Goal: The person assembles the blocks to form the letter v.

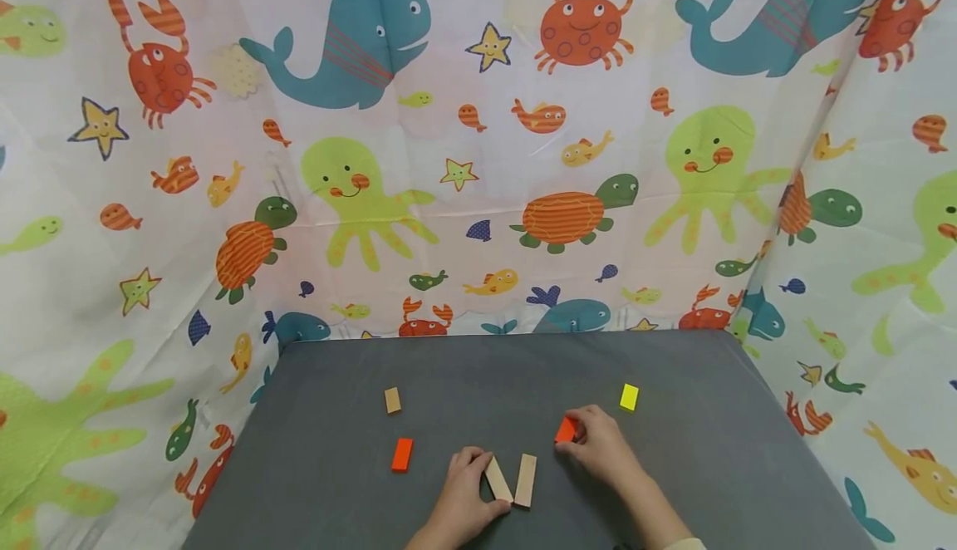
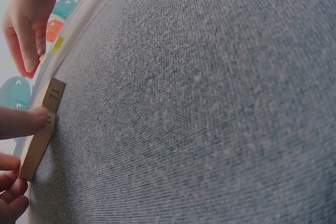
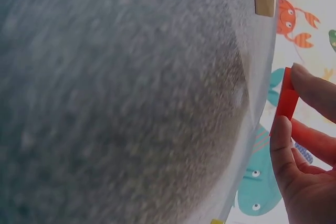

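Observation:
My left hand (image 1: 462,502) pinches a plain wooden block (image 1: 498,480) lengthwise, the thumb at its near end and the fingers at its far end. Beside it lies a second wooden block (image 1: 526,481); their near ends come close together and their far ends spread into a V. In the left wrist view that second block (image 2: 53,94) shows the printed number 71. To the right, my right hand (image 1: 604,449) holds a red-orange block (image 1: 566,429) between thumb and fingers. The right wrist view shows this red-orange block (image 3: 287,99) gripped by its ends.
Farther left on the grey cloth-covered table (image 1: 321,417) lie another red-orange block (image 1: 402,455) and a short wooden block (image 1: 392,400). A yellow block (image 1: 630,397) lies beyond my right hand. A curtain (image 1: 478,201) printed with sea animals hangs behind the table and along its sides.

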